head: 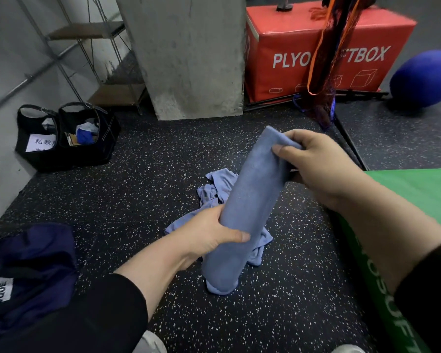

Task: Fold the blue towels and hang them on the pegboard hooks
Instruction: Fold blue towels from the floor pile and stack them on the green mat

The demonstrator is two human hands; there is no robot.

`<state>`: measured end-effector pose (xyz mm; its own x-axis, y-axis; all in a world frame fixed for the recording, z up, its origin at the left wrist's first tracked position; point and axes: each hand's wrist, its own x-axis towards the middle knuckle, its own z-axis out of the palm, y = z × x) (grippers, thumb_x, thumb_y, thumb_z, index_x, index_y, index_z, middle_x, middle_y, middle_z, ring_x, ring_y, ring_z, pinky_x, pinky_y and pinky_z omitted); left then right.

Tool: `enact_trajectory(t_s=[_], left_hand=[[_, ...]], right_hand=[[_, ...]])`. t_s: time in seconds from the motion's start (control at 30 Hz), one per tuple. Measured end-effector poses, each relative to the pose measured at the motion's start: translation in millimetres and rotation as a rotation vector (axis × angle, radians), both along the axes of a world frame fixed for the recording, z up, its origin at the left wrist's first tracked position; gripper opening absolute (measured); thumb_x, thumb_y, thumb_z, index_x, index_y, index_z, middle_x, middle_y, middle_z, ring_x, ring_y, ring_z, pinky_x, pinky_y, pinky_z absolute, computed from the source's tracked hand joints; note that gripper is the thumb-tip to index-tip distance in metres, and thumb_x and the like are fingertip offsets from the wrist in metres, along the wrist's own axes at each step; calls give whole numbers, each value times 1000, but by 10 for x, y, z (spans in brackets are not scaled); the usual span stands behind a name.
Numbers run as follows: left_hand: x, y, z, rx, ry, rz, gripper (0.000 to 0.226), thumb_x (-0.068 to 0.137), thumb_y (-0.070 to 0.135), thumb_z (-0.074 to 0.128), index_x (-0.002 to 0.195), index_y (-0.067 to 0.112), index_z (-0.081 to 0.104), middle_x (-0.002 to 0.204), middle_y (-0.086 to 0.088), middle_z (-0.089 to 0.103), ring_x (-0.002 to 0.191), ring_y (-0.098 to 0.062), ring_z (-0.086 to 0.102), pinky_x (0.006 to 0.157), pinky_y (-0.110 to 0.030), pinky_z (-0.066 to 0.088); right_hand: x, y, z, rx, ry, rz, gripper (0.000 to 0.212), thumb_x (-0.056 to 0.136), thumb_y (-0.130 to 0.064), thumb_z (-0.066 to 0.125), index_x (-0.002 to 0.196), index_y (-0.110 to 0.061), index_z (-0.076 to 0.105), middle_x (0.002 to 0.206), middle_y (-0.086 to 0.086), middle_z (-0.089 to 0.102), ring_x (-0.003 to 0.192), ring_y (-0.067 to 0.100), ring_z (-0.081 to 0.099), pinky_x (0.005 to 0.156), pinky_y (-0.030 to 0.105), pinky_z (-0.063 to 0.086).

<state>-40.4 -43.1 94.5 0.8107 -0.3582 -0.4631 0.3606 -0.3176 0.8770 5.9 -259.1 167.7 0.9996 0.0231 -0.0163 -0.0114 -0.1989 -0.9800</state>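
Observation:
A folded blue towel (pixel 250 200) hangs as a long narrow strip in front of me, its lower end close to the speckled floor. My right hand (pixel 321 166) pinches its top end between thumb and fingers. My left hand (pixel 211 233) grips the strip around its middle, thumb across the front. Behind it a second blue towel (pixel 214 189) lies crumpled on the floor, partly hidden by the held one. No pegboard or hooks are in view.
A concrete pillar (pixel 189 54) stands ahead, with a red plyo box (pixel 303 47) and a hanging orange-black net (pixel 326 59) to its right. A blue ball (pixel 423 77) lies far right, a green mat (pixel 418 189) right. Black bags (pixel 61 138) and a wire shelf (pixel 92 57) stand left; a navy bag (pixel 28 263) lies near left.

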Motion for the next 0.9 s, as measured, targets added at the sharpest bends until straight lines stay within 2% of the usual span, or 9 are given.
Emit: enact_trajectory(t_s=[0.07,0.2,0.27,0.33,0.43,0.5,0.7,0.8,0.9], left_hand=[[-21,68,-21,39,25,-24,41,83,10,81,121,16,67,111,1,77,105,-20,72,100,-42,55],[-74,238,-26,116,53,-54,42,80,17,84,119,18,69,110,1,77,103,-22,73,101,-46,54],[-109,323,-20,153,50,-65,39,82,20,82,118,15,68,104,2,77,87,-18,73,83,-37,58],[-147,400,4,177,30,-54,31,84,20,80,112,14,69,92,0,74,70,-13,61,60,-27,45],[-184,475,67,177,-9,10,18,85,17,79,102,17,72,81,4,75,63,-7,61,55,-23,42],[-193,502,111,147,-40,78,13,86,11,78,97,14,72,75,6,76,59,-4,66,52,-17,46],[-251,469,231,111,-149,132,11,86,16,79,94,12,72,71,6,74,58,-3,66,53,-17,47],[-279,373,290,59,-171,144,22,83,23,81,99,12,71,86,-1,77,75,-13,70,69,-29,53],[-322,137,315,-4,-204,123,10,86,14,78,95,13,73,86,-5,77,80,-20,70,78,-41,54]], right_hand=[[5,-89,18,54,37,-37,10,99,-12,60,98,-9,69,88,10,64,80,21,61,72,41,56],[-1,-221,-32,128,105,-105,16,101,-10,56,112,-2,66,95,11,65,88,23,63,86,50,57],[-8,-273,-65,171,135,-144,16,101,-9,56,113,-3,65,92,10,66,88,22,64,84,48,58],[-16,-327,-98,197,157,-173,16,101,-9,56,113,-4,65,94,11,67,89,23,64,81,46,59],[-30,-407,-171,185,183,-205,12,101,-10,56,107,-8,66,95,10,71,90,24,68,70,38,60],[-38,-435,-217,178,196,-225,12,101,-11,57,108,-8,67,100,12,72,94,26,70,75,40,60],[-158,-538,-197,172,217,-267,12,102,-11,56,105,-5,66,99,15,72,91,25,70,75,40,60],[-270,-759,-133,121,222,-315,16,102,-9,54,112,-1,64,101,15,69,90,24,67,79,41,58],[-465,-1160,-112,24,229,-327,11,100,-10,59,105,-2,66,100,16,67,93,26,64,80,42,58]])
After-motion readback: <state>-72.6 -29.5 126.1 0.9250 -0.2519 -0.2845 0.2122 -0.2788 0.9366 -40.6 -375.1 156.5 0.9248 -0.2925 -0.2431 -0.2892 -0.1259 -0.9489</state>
